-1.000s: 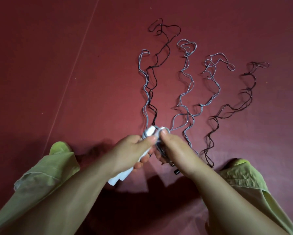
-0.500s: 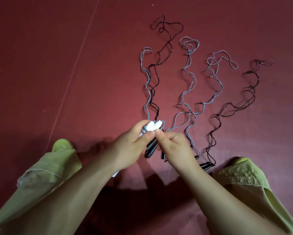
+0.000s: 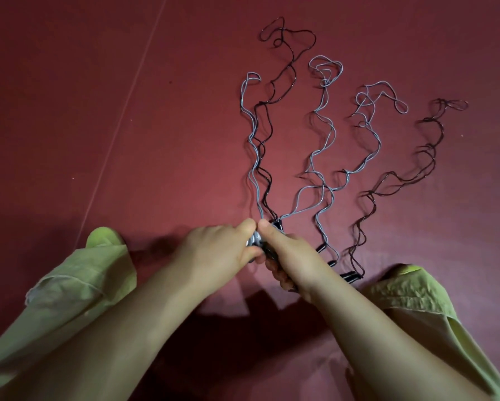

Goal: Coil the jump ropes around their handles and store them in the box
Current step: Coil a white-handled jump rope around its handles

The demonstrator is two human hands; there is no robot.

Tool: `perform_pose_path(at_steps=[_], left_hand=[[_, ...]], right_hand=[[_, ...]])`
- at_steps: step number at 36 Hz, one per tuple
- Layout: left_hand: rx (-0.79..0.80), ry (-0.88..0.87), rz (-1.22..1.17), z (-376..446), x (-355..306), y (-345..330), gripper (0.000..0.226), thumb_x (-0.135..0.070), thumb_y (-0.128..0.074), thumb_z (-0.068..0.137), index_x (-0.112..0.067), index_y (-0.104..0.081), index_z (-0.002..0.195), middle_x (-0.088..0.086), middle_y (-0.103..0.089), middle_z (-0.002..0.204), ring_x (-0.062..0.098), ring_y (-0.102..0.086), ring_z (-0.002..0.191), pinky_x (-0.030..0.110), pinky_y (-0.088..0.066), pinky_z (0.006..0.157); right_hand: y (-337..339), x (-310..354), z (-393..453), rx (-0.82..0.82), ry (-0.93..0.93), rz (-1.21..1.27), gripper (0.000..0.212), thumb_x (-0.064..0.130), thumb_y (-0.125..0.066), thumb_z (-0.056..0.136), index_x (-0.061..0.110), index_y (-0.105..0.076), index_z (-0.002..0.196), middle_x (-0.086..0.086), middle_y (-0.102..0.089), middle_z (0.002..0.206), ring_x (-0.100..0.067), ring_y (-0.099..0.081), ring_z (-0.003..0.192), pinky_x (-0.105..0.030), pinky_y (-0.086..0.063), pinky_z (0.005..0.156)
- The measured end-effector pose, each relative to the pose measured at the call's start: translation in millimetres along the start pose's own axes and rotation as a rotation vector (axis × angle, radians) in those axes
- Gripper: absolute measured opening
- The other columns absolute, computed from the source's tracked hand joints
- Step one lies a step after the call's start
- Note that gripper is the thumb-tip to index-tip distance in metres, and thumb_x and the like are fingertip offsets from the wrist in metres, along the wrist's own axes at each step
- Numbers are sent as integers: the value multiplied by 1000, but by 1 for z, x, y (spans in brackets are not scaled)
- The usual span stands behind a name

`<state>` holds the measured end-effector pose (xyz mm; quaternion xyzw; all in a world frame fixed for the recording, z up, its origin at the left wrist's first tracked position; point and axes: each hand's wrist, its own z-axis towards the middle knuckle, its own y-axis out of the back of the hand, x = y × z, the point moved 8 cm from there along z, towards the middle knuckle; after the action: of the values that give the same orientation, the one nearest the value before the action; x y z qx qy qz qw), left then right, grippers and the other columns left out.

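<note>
Two hands are meeting in the lower middle of the view, above a dark red floor [image 3: 127,140]. The left hand [image 3: 217,250] is curling its fingers round a bundle of jump rope handles [image 3: 253,241], where grey coils are showing between the two thumbs. The right hand [image 3: 292,256] is also closed on this bundle, its thumb lying just beside the left thumb, and black handle parts are showing under its fingers. So both grips are narrow and are holding the handles together.

From the bundle a grey rope [image 3: 253,157] is running away over the floor in waves, with a black rope [image 3: 275,94] close beside it and crossing it in places. Further right, a second grey rope [image 3: 324,120], a third grey rope [image 3: 370,134] and a second black rope [image 3: 416,172] are lying spread apart like a fan. Near the right wrist, some black handle ends [image 3: 350,276] are resting on the floor.

Both forearms are bare, with light green sleeves [image 3: 78,285] rolled up. A thin pale line [image 3: 121,125] is running diagonally over the floor on the left.
</note>
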<state>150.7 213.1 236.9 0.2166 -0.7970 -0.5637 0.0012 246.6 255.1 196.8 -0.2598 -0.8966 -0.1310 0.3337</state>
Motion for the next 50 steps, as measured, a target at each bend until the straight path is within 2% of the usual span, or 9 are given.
perform_pose_path(at_steps=[5,10,16,21,32,36,40,46,50], left_hand=[[5,-29,-46,-3,-1,-4,55,-60,-51,86,-23,-34,123,0,-62,119,27,-57,111,31,-31,71],[70,7,-381,-5,-2,2,67,-45,-66,83,-30,-29,137,-5,-58,124,19,-55,115,24,-33,73],[430,211,-1217,-13,-8,-10,18,-8,-67,84,-18,-55,93,-3,-63,66,8,-59,48,19,-48,48],[836,311,-1665,-30,-22,-27,50,-57,-49,75,-10,-61,87,-1,-49,56,11,-48,42,24,-46,46],[374,277,-1036,-3,8,-31,33,-45,-45,95,-16,-52,81,-4,-43,60,10,-34,44,23,-29,45],[172,212,-405,1,22,-15,42,-58,-44,89,-17,-44,77,1,-54,78,26,-54,78,35,-40,69],[49,87,-17,-1,6,-6,38,-60,-39,92,-22,-34,91,5,-63,108,30,-59,102,33,-34,68],[46,71,-34,1,5,-6,38,-60,-38,93,-22,-34,92,4,-63,111,29,-58,103,31,-28,65],[66,144,-315,2,14,-8,41,-58,-43,90,-19,-40,77,-2,-56,79,26,-53,77,34,-28,60]], right_hand=[[4,5,0,-30,58,-5,41,43,-41,99,11,-51,75,4,-33,49,-7,-23,36,-17,-20,35],[16,25,-6,-122,219,-52,46,26,-41,102,13,-45,57,12,-37,35,-1,-33,32,-10,-26,39],[17,40,-12,-112,343,-34,50,24,-37,104,20,-40,54,13,-39,37,-1,-34,36,-14,-29,44],[13,48,-19,-13,417,7,56,32,-29,105,24,-49,53,8,-42,40,-1,-32,39,-12,-29,45],[28,24,-5,-229,282,-219,60,41,-39,101,12,-50,49,3,-52,37,-2,-49,38,-13,-37,49],[14,12,-3,-126,165,-45,65,50,-27,102,11,-51,55,2,-47,40,-12,-42,36,-20,-35,41],[3,-2,1,-52,68,123,59,67,-27,94,23,-43,58,0,-37,52,-11,-27,38,-22,-20,41],[4,-2,2,-42,79,179,48,48,-32,101,20,-41,63,-2,-32,54,-11,-20,42,-25,-13,46],[4,6,0,20,121,281,47,40,-32,103,16,-50,67,-1,-38,52,-10,-23,38,-18,-18,41]])
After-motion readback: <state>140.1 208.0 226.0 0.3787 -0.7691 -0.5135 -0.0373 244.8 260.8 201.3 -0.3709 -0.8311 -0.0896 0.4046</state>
